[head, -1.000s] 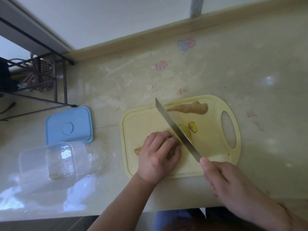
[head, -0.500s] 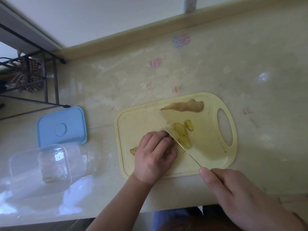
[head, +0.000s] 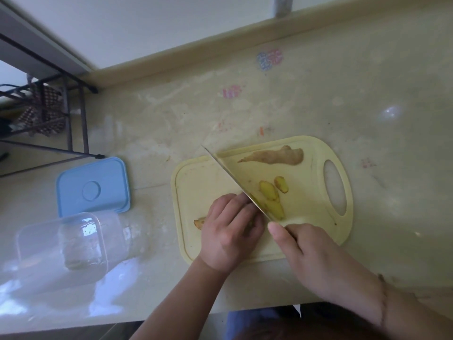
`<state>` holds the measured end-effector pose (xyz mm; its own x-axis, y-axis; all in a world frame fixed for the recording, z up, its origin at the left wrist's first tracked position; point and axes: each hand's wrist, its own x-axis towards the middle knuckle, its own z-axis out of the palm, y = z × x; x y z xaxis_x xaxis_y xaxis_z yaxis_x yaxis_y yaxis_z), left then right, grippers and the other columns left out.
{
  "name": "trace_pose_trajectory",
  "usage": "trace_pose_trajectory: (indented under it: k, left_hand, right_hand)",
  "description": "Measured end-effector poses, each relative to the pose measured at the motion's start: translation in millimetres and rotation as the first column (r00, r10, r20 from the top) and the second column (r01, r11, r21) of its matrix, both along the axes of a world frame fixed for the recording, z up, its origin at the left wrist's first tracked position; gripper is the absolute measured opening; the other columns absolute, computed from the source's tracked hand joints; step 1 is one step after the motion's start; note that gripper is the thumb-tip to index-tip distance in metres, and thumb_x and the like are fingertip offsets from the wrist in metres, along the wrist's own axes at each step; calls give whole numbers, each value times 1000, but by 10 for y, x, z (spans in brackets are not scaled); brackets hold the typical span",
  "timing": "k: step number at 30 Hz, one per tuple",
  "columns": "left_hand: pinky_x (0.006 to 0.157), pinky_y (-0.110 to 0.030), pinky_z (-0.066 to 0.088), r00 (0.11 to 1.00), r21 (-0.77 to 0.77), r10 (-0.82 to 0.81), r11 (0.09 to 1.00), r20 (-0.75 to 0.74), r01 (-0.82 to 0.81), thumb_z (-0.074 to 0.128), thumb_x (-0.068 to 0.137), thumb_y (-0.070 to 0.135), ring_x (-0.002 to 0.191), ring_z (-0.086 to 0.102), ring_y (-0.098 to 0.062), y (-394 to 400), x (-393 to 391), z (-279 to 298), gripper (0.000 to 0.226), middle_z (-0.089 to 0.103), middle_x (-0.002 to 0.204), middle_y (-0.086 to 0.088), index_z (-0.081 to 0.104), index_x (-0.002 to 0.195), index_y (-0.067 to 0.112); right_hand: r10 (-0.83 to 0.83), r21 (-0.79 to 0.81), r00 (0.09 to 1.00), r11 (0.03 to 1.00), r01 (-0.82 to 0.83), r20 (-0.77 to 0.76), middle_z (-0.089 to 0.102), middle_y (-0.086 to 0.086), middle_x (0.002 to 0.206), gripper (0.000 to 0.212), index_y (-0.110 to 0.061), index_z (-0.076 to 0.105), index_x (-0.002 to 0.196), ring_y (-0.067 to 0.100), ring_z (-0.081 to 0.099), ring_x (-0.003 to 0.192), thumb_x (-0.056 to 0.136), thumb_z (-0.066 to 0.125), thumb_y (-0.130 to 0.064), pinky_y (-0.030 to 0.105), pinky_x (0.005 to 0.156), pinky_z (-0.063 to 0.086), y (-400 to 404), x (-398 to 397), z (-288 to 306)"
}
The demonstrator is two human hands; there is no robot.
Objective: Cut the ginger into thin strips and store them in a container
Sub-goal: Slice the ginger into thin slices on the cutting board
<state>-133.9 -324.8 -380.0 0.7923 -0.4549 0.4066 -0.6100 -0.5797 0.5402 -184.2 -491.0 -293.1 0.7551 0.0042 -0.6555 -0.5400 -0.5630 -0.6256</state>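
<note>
1. Yellow plastic cutting board (head: 196,182) is lying on the beige counter (head: 367,94), carrying a knobbly piece of ginger (head: 199,223), mostly hidden under the left hand (head: 230,231), which is curling over it and pinning it down.
2. Right hand (head: 316,258) is gripping the steel-bladed knife (head: 235,182).
3. Ginger is judged firm, fibrous and light, and likely to roll; fingertips should be staying tucked.
4. Cut yellow slices (head: 272,197) are lying right of the blade.
</note>
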Motion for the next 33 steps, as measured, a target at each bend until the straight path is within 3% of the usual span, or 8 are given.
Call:
trace_pose_trajectory:
  k: [3,7,10,15,24,27,29,33]
  left_hand:
    - [75,-39,55,1000,7,-9,1000,1,9,81,80,5,84,66,-32,14,6,1,9,72,99,-11,76,87,1]
    - [75,-40,55,1000,25,-5,1000,2,4,79,84,7,84,66,-31,30,13,-16,7,72,99,-10,76,88,2]
    - [75,-39,55,1000,24,2,1000,-5,-2,76,86,7,83,66,-32,15,4,-10,6,72,99,-10,76,89,2]
    - [75,-40,55,1000,16,-8,1000,1,8,75,86,5,85,66,-32,20,7,-19,6,72,99,-11,76,90,1]
    - [71,-39,54,1000,13,21,1000,-9,-20,77,84,9,80,65,-29,19,6,-5,8,69,92,-11,74,84,1]
    - [71,-39,54,1000,2,26,1000,-18,-26,78,84,9,80,64,-27,15,-5,4,10,69,92,-11,74,85,0]
    - [70,-40,54,999,-7,30,1000,-26,-31,78,83,8,80,65,-28,13,-4,-1,10,70,92,-11,74,86,-1]
    - [71,-39,54,999,-17,42,999,-32,-43,79,82,6,80,66,-30,14,-3,-11,9,71,93,-11,75,86,-1]
  right_hand:
    - [-2,26,1000,1000,2,24,46,-4,46,69,-20,49,62,6,49,46,77,17,-80,24,53,40,20,86,-73]
    - [-45,69,999,997,45,11,44,-14,40,63,-20,39,58,6,44,45,79,22,-77,22,53,37,-58,7,-38]
    - [-71,58,997,996,72,-18,40,-9,43,67,-19,34,58,10,39,46,84,21,-79,25,55,35,-179,-218,5]
    - [-17,21,1000,1000,17,5,52,-15,48,71,-19,42,59,8,48,49,82,17,-81,25,57,39,-70,-154,-46]
    - [-62,120,997,990,68,-50,32,-8,40,66,-15,35,63,7,35,36,79,24,-78,19,43,30,-218,71,27]
    - [-40,132,997,990,50,-71,31,-7,43,66,-15,35,63,8,32,38,79,25,-79,22,49,27,-231,-40,94]
    - [-17,90,998,996,23,-60,37,-6,46,72,-16,37,62,8,35,43,79,22,-84,27,52,31,-204,-122,130]
    - [-23,51,999,998,25,-47,45,-2,50,92,-19,41,62,6,43,43,63,11,-106,22,52,38,-210,-235,173]
